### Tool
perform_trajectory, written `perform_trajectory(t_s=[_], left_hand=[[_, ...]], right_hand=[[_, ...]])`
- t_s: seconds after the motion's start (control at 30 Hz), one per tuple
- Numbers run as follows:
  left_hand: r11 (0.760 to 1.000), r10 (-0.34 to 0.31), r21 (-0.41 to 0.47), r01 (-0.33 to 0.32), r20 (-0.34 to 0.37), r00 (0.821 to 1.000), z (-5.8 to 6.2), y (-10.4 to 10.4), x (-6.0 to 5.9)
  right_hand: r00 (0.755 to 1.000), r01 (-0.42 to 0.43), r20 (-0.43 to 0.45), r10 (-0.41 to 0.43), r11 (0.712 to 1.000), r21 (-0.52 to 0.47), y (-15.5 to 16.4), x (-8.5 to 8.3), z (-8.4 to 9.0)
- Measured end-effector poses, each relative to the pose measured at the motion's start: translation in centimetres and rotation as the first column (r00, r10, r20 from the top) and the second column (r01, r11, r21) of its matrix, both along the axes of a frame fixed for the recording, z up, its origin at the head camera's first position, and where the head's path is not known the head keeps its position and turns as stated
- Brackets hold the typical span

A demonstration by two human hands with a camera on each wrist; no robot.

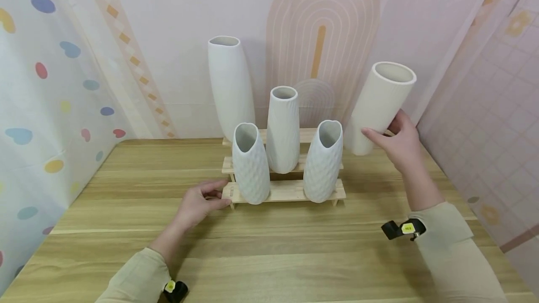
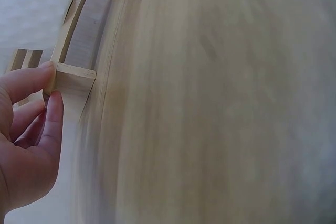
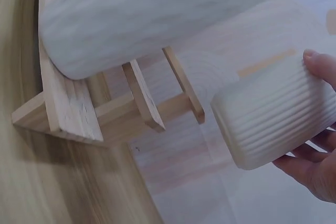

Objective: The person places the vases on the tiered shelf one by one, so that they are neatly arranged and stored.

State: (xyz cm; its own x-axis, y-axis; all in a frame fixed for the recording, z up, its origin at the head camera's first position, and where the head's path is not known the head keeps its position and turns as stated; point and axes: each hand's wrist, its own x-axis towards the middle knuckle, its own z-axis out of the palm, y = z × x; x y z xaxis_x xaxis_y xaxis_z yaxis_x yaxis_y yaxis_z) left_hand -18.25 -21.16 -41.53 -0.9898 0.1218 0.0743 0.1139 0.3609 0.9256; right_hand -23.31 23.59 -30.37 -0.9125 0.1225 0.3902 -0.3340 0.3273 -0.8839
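In the head view my right hand (image 1: 402, 144) grips a tall white vase (image 1: 376, 102) around its side. This vase is tilted, its mouth leaning right, and it is off the table to the right of a stepped wooden stand (image 1: 286, 191). Fine ribs run along its wall in the right wrist view, where its base (image 3: 231, 135) is apart from the stand's upper slats (image 3: 144, 98). My left hand (image 1: 204, 202) pinches the left end of the stand's lowest step; thumb and fingertips meet its wooden edge (image 2: 65, 40) in the left wrist view.
Two dimpled white vases (image 1: 251, 167) (image 1: 323, 165) stand on the lowest step. A slim textured vase (image 1: 283, 130) is on the middle step, and a taller smooth vase (image 1: 230, 88) stands at the back left. Patterned cloth (image 1: 168, 22) hangs behind the wooden table (image 1: 269, 256).
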Motion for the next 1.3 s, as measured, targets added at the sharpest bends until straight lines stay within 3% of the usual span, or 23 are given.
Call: perform_trajectory(t_s=[0.6, 0.97, 1.3], left_hand=[[1.000, -0.011, -0.018, 0.011, -0.014, 1.000, 0.0, 0.1, 0.0], [1.000, -0.009, -0.012, 0.009, -0.023, 1.000, 0.0, 0.3, 0.0], [1.000, -0.005, -0.012, 0.004, -0.021, 1.000, 0.0, 0.3, 0.1]], right_hand=[[0.991, -0.137, -0.006, 0.137, 0.990, -0.036, -3.1, -3.4, 0.7], [0.989, -0.142, 0.037, 0.141, 0.989, 0.031, -4.5, -4.9, 0.9], [0.978, -0.182, 0.102, 0.180, 0.983, 0.011, -5.8, -5.6, 1.1]])
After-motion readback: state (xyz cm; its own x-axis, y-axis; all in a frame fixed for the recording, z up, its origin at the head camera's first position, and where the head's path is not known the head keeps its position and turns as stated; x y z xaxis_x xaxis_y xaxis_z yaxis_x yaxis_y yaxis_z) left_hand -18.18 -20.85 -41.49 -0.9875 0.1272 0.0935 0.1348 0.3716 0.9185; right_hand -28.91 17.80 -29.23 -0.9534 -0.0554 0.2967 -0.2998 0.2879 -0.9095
